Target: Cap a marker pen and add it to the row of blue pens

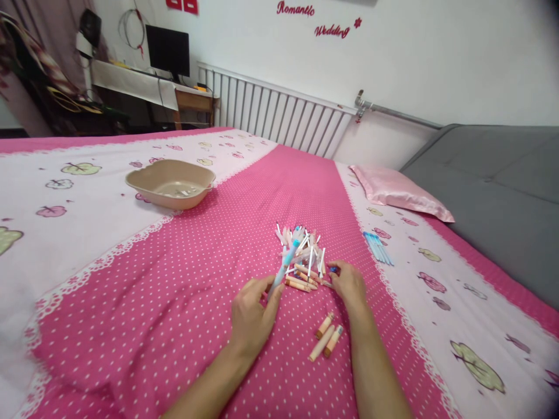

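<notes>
1. On the pink dotted bedsheet, the left hand pinches a pale-blue plastic pen, which leans onto the heap of pink, white and orange pens.
2. The right hand curls at the heap's right edge; whether it grips anything cannot be told.
3. A beige plastic bowl sits far left of the heap.

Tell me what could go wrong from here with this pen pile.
The left hand holds a blue pen that leans on the loose pile; pulling it free may scatter others. The three orange pens lie between the forearms, below the right hand, so an arm might nudge them. On the soft bedspread, pens may roll.
</notes>
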Demonstrator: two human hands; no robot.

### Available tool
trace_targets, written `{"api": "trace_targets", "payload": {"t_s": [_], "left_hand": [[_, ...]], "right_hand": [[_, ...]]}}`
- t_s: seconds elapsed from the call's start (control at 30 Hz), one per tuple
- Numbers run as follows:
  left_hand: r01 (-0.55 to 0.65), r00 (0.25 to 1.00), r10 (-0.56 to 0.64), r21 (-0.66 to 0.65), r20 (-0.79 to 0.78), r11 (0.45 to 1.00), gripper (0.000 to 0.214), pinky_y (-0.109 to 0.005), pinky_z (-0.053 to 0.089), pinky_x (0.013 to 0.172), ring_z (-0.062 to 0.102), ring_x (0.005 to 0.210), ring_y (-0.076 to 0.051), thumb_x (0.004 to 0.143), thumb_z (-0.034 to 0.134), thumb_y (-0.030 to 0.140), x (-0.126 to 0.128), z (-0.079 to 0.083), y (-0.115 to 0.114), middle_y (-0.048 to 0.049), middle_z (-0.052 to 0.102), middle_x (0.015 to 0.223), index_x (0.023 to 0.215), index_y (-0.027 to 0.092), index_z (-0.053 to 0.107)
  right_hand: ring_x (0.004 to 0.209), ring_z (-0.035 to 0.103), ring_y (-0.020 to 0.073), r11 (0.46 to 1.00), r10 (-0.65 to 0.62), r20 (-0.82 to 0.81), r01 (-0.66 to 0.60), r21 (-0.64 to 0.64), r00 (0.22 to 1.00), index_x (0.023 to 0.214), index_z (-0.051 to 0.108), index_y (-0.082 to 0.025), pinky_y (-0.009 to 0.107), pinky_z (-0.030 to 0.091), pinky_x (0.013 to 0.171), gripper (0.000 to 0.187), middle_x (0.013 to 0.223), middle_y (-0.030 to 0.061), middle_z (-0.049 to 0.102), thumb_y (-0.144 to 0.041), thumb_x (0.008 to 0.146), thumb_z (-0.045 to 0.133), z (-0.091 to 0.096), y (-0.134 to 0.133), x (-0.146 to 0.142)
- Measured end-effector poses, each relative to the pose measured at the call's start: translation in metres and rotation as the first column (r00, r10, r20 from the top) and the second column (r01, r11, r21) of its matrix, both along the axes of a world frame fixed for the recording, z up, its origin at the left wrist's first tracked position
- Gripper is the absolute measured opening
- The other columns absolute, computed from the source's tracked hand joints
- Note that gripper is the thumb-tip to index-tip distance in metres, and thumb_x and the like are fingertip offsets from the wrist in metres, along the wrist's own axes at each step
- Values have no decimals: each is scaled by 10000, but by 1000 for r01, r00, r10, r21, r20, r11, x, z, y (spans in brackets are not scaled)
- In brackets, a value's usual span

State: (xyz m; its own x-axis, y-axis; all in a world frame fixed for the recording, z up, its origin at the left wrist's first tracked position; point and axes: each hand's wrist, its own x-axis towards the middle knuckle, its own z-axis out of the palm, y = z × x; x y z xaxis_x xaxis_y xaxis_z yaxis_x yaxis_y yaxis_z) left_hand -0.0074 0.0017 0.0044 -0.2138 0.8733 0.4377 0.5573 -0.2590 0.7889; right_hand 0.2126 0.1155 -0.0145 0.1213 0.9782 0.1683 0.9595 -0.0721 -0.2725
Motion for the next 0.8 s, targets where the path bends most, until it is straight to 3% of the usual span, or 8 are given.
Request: {"api": "trace_targets", "payload": {"t_s": [0.2, 0.5, 0.63, 0.8], "left_hand": [[3, 1000, -3, -6, 1, 1000, 261, -252, 447, 599, 570, 642, -138, 859, 489, 372, 0, 0, 0, -12, 663, 722, 913, 197, 674], [7, 1000, -6, -23, 15, 1000, 251, -251, 441, 612, 567, 648, -135, 855, 501, 369, 0, -1, -1, -4, 657, 723, 917, 197, 674], [14, 1000, -14, -29, 21, 999, 258, -253, 435, 616, 567, 653, -137, 857, 498, 370, 0, -1, 0, -6, 658, 729, 928, 195, 674], [16, 999, -14, -37, 32, 999, 260, -253, 428, 625, 562, 660, -138, 859, 497, 370, 0, -1, 0, -8, 656, 734, 928, 192, 673]], "right_hand": [[812, 654, 255, 997, -72, 6, 72, -11, 997, 877, 721, -204, 302, 443, 628, 193, 872, 97, 713, -225, 779, 556, 2, -3, -1], [811, 643, 227, 994, -87, -26, 89, 61, 996, 892, 673, -196, 292, 430, 644, 195, 869, 67, 705, -260, 809, 508, 8, -2, -3], [787, 641, 235, 989, -146, -17, 147, 9, 989, 821, 676, -226, 285, 402, 559, 154, 829, 60, 702, -276, 777, 537, 7, -4, -2], [861, 642, 257, 983, -181, -48, 180, -36, 982, 929, 681, -223, 297, 433, 611, 211, 899, 69, 708, -247, 755, 562, 6, -5, -3]]}}
